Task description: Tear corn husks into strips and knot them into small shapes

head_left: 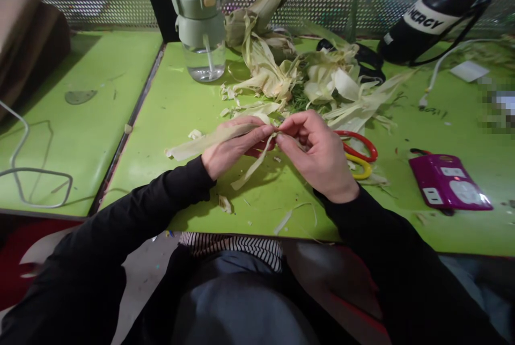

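My left hand (237,141) is closed on a pale strip of corn husk (201,142), which trails left over the back of the hand. At my fingertips the strip meets my right hand (316,152), whose thumb and fingers pinch the same husk. A thin husk tail (257,164) hangs down between the hands toward the table. What lies exactly between the fingertips is too small to make out. Scissors with red and yellow handles (364,153) lie just right of my right hand. Behind both hands sits a pile of dried corn husks (273,74).
A green water bottle (203,28) stands behind the left hand. A black bottle (430,17) leans at the back right. A purple power socket (450,181) and a white cable (436,68) lie on the right. Husk scraps (224,204) dot the green table (140,168).
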Demonstrator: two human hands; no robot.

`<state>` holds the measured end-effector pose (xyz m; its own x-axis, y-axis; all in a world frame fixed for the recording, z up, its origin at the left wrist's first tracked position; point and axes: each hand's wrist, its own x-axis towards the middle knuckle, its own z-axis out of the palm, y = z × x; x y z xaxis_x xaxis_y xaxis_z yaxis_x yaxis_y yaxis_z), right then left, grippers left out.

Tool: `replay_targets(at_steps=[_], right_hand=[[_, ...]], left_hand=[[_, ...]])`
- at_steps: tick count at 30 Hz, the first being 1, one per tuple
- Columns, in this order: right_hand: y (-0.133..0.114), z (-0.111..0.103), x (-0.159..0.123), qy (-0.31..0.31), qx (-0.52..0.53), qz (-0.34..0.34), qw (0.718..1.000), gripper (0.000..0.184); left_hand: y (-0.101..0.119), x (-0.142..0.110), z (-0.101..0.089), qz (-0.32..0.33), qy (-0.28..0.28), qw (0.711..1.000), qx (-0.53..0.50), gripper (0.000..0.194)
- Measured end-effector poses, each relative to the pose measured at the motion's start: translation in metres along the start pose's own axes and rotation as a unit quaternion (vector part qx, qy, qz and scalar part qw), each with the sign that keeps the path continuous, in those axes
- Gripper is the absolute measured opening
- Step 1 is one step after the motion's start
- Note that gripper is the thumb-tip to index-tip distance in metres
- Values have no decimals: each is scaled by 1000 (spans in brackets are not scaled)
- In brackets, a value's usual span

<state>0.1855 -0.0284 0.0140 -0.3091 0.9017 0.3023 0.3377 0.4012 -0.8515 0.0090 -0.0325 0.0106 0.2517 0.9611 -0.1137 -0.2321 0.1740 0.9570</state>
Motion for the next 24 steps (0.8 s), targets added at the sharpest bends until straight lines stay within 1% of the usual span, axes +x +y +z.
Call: replay_targets(at_steps=[4, 6, 9, 11, 13, 15, 18, 21, 24], right_hand=[[0, 0, 0, -2, -18, -17, 1000, 8], [0, -1, 0, 10, -35, -19, 999, 8], [1, -2, 1, 41, -54, 0, 998, 20], [2, -2, 2, 32, -52, 23, 998, 27], [4, -1, 2, 6, -39, 31, 999, 27], [5, 1, 2, 2, -15, 25, 1000, 22], [8, 4, 1, 34, 32, 31, 998, 21], [11, 6, 1, 59, 74, 47, 994, 26], [14, 6, 1, 75, 96, 63, 991, 29]], left_hand=[[0, 0, 0, -16, 18, 1000, -15, 13], [1, 0, 1, -18, 23, 999, -25, 11], [2, 0, 1, -25, 23, 999, -23, 6], [0, 0, 2, -36, 9, 999, -13, 6], [-3, 0, 3, -46, -16, 999, -4, 13], [-6, 0, 5, -50, -33, 998, -5, 18], [-6, -2, 7, -48, -27, 998, -20, 14], [-4, -4, 8, -70, -35, 996, -32, 8], [-2, -4, 8, -114, -74, 988, -67, 23]])
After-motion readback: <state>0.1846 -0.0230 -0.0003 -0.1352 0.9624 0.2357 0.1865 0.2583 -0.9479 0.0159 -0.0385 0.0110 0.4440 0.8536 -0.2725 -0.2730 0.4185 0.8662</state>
